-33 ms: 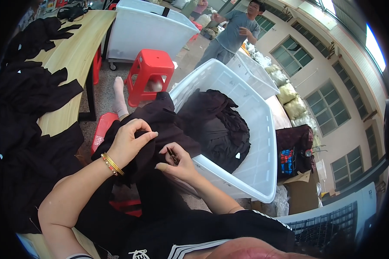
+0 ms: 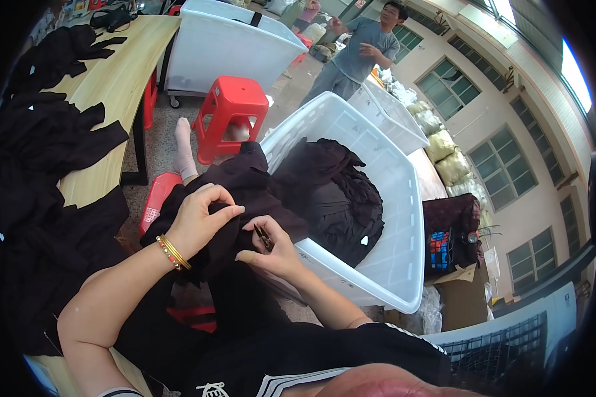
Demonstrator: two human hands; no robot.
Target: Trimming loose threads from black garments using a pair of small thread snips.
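A dark garment lies bunched over my lap, one end against the near side of a white plastic bin. My left hand, with gold bangles at the wrist, pinches the cloth between thumb and forefinger. Close to its right, my right hand is closed round small dark metal thread snips, their tips pointing up at the fabric. Whether the blades touch the cloth I cannot tell. More dark garments are heaped inside the white bin.
Dark garments also cover a wooden table at the left. A red stool stands ahead, beyond a foot in a pale sock. Behind it is another white bin. A person in grey stands past the near bin.
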